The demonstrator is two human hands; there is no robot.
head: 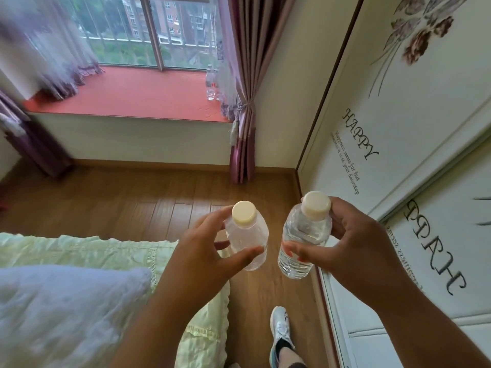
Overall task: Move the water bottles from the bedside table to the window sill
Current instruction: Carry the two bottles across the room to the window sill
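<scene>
My left hand (202,251) grips a clear water bottle with a cream cap (248,232), held upright above the wooden floor. My right hand (353,243) grips a second clear bottle with a cream cap (303,235), tilted slightly left. Both bottles hang side by side in front of me. The red window sill (138,94) lies ahead across the floor. At the sill's right end stand more clear bottles (211,83), partly hidden by the curtain. The bedside table is out of view.
A bed with pale green bedding (79,251) and a white pillow (61,309) fills the lower left. A white wardrobe with printed lettering (398,134) runs along the right. Purple curtains (243,107) hang at both window sides. Wooden floor (148,203) lies between. My shoe (281,330) shows below.
</scene>
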